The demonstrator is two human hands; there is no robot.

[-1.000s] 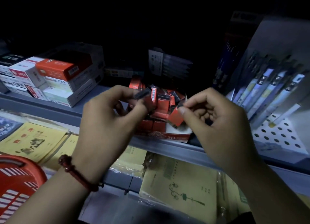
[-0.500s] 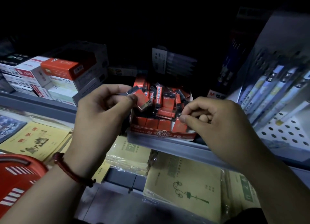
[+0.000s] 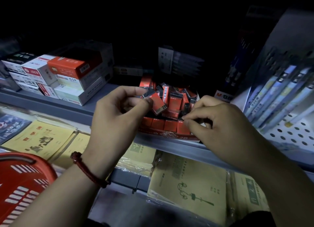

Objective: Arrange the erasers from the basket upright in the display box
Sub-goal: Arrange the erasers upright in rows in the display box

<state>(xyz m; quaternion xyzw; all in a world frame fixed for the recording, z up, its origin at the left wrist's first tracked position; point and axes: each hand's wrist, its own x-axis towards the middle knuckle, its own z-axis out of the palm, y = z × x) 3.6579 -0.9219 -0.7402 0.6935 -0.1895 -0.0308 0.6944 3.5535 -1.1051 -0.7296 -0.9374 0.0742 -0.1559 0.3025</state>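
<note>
Sitting on grey, apparently metal shelf (image 3: 76, 109): display box (image 3: 169, 135).

Grey upper shelf (image 3: 73, 111): stacked red-and-white cartons (image 3: 68, 77) at left; red display box (image 3: 169, 135) at front centre, packed with red erasers (image 3: 173, 100), front row upright, others tilted; packaged pens (image 3: 280, 90) leaning at right above white perforated panel (image 3: 288, 133). Lower shelf (image 3: 125, 176): yellow exercise books (image 3: 39, 140) laid flat, side by side.
</note>
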